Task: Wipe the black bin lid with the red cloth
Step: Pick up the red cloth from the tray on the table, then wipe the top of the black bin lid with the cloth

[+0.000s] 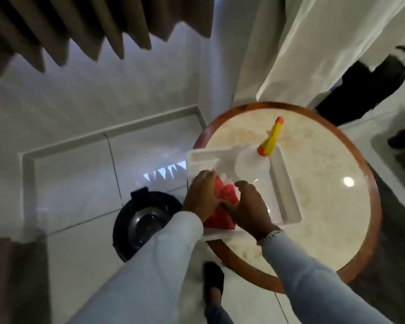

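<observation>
Head view: both hands are over the white tray (288, 197) on the round bench (325, 230), gathered on the red cloth (222, 206). The left hand (202, 195) clasps the cloth's left side with fingers curled over it; the right hand (250, 204) presses its right side, thumb against the fabric. The cloth lies bunched in the tray's near-left corner, its long axis running near to far.

The black bin lid (147, 220) sits on the floor to the left of the bench and lower than it, close beside the left sleeve (150, 260). So from the grip the lid lies left and down, and the left hand looks the nearer one to carry the cloth there.

A clear spray bottle (253, 169) with a yellow and orange trigger head stands in the tray's far part, right of the cloth and off the path. The tray's left wall and the bench rim lie between cloth and lid.
</observation>
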Motion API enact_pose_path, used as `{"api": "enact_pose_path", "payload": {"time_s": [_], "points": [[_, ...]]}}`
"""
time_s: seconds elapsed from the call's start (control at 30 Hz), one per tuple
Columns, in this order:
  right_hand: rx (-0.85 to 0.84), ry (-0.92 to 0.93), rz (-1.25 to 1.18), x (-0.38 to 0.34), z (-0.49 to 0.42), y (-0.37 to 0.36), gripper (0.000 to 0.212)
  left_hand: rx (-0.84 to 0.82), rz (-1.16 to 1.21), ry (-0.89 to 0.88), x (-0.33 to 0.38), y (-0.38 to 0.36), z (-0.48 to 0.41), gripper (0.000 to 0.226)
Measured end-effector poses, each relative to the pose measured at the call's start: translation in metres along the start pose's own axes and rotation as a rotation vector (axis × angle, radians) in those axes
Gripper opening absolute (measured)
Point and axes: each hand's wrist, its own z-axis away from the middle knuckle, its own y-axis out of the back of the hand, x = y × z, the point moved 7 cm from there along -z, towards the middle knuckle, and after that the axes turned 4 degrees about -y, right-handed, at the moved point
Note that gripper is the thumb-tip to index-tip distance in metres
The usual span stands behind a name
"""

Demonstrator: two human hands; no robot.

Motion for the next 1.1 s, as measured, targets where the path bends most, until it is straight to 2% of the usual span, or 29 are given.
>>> {"api": "enact_pose_path", "payload": {"time_s": [0.13, 0.23, 0.3, 0.37, 0.47, 0.67, 0.83, 1.0, 1.1], "points": [[-0.018, -0.025, 0.021, 0.019, -0.015, -0.029, 0.067, -0.133, -0.441, -0.111, -0.009, -0.029, -0.028, 0.061], [-0.008, -0.001, -0.02, 0.027, -0.023, -0.038, 0.061, -0.187, -0.511, -0.134, -0.01, -0.038, -0.037, 0.053], [-0.004, 0.02, -0.057, 0.026, -0.023, -0.036, 0.053, -0.165, -0.419, -0.13, -0.011, -0.034, -0.039, 0.04], [0.025, 0.059, -0.086, 0.024, -0.019, -0.027, 0.046, -0.119, -0.222, -0.115, -0.012, -0.026, -0.037, 0.033], [0.083, 0.125, -0.113, 0.007, -0.008, 0.0, 0.04, -0.006, 0.036, -0.157, -0.008, 0.001, -0.027, 0.036], [0.025, 0.214, -0.223, -0.077, 0.033, 0.006, 0.047, 0.084, 0.281, -0.194, -0.041, 0.077, 0.009, 0.028], [0.08, 0.275, -0.245, -0.106, 0.052, -0.086, 0.045, 0.055, 0.35, -0.115, -0.141, 0.084, 0.042, 0.029], [0.118, 0.248, -0.26, -0.079, 0.024, -0.21, 0.048, 0.123, 0.343, -0.003, -0.25, 0.037, 0.043, 0.032], [0.142, 0.258, -0.238, -0.057, -0.002, -0.272, 0.045, 0.137, 0.353, -0.007, -0.305, 0.002, 0.035, 0.039]]}}
